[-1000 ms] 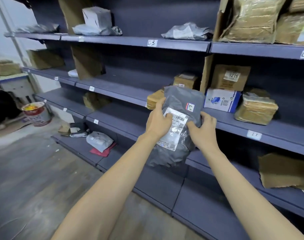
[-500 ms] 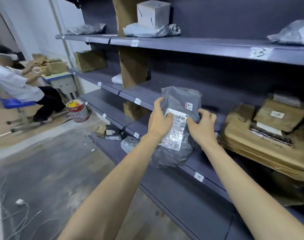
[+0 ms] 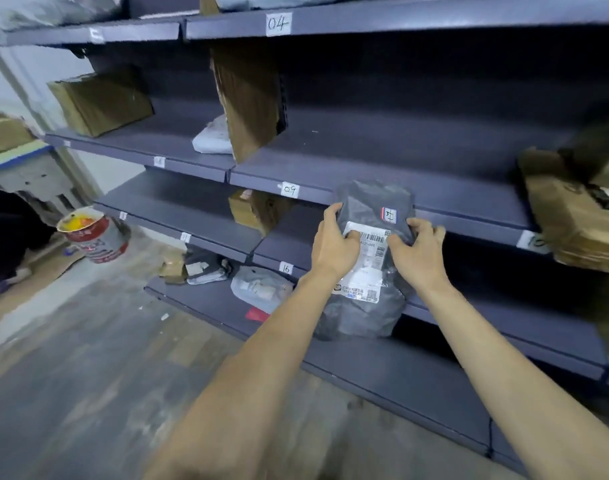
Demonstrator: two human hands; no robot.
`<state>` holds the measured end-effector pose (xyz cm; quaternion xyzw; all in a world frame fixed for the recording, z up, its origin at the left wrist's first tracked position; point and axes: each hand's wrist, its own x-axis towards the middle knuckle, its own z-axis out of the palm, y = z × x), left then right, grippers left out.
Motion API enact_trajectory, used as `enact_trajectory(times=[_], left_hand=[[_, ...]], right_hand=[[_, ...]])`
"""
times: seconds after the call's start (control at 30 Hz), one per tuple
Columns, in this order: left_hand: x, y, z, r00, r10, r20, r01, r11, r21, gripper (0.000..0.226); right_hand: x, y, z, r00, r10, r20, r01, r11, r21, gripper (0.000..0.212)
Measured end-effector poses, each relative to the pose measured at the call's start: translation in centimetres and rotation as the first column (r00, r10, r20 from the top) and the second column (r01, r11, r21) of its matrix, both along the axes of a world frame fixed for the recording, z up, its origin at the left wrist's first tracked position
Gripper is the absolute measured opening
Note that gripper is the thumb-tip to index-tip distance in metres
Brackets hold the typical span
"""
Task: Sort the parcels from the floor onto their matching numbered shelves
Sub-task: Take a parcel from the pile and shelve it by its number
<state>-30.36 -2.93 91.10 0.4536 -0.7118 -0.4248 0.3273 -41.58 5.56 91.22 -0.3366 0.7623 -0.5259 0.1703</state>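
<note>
I hold a grey plastic mailer parcel [image 3: 367, 306] upright in front of the dark blue shelving. It carries a white barcode label and a small handwritten number sticker near its top. My left hand [image 3: 334, 244] grips its left edge and my right hand [image 3: 419, 252] grips its right edge. Behind it run shelves with number tags: tag 04 [image 3: 279, 24] on the top shelf, tag 09 [image 3: 290, 190] on the middle one, tag 16 [image 3: 285, 268] lower down. The parcel hangs between the 09 and 16 levels, to the right of both tags.
A brown box [image 3: 100, 102] and a cardboard divider [image 3: 249, 98] stand on the 09-level shelf, brown parcels [image 3: 573, 216] at right. Grey mailers [image 3: 261, 287] lie on the bottom shelf. A paint bucket [image 3: 93, 235] stands on the floor at left beside a seated person's legs [image 3: 5, 237].
The view has swung left along the shelves, from the 03 section to the 04, 09 and 16 tags. The parcel stays gripped in both hands, carried along.
</note>
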Motion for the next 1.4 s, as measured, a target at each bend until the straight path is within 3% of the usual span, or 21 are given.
enact_trajectory(times=[0.3, 0.7, 1.03, 1.2, 1.4], left_hand=[[3.7, 0.6, -5.0, 0.989, -0.145, 0.015, 0.144, 0.988, 0.054, 0.048], [-6.0, 9.1, -8.8, 0.89, -0.446, 0.091, 0.434, 0.892, 0.127, 0.043], [-11.5, 9.8, -9.4, 0.958, -0.275, 0.081, 0.256, 0.948, 0.189, 0.044], [-7.2, 6.3, -9.9, 0.98, -0.175, 0.097, 0.156, 0.971, 0.179, 0.042], [2.8, 0.7, -10.3, 0.991, -0.078, 0.111, 0.062, 0.988, 0.141, 0.04]], right_hand=[[6.4, 2.3, -4.6, 0.988, -0.155, 0.016, 0.154, 0.986, 0.058, 0.04], [-0.2, 13.2, -8.6, 0.898, -0.44, 0.021, 0.435, 0.893, 0.116, 0.039], [-7.1, 12.7, -7.8, 0.964, -0.264, -0.035, 0.266, 0.949, 0.166, 0.04], [-4.2, 8.4, -7.7, 0.988, -0.153, -0.025, 0.155, 0.98, 0.125, 0.041], [5.1, 2.4, -8.4, 0.998, -0.067, 0.022, 0.064, 0.989, 0.133, 0.045]])
